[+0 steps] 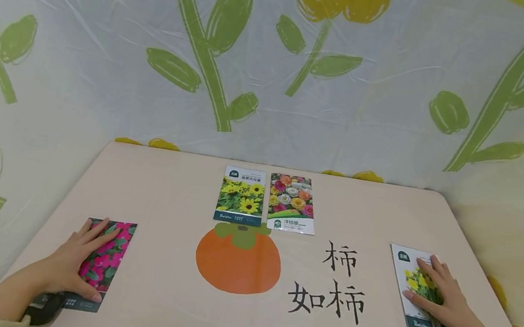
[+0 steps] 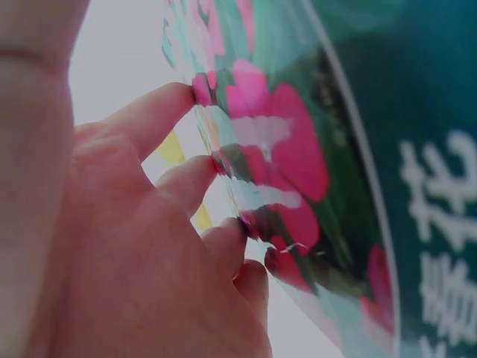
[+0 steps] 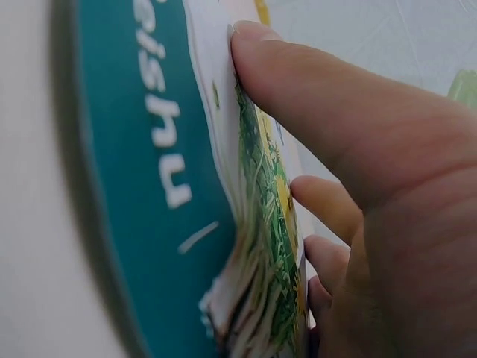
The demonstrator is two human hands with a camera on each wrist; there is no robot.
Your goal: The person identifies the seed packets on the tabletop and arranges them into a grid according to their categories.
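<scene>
Flowered cloth (image 1: 127, 18) is rising beyond the table (image 1: 164, 189), where we are resting the left hand (image 1: 67, 262), spread, on a pink-flower packet (image 1: 106, 264) and the right hand (image 1: 452, 304), loosely spread, on a yellow-flower packet (image 1: 417, 282), grasping neither. Only the head view is showing us a daisy packet (image 1: 240, 196) and a mixed-flower packet (image 1: 292, 203) lying ahead, between the hands; wrist views are revealing fingertips (image 2: 179, 97) touching up close. Table edges are running just outside each hand; wide room is lying between.
</scene>
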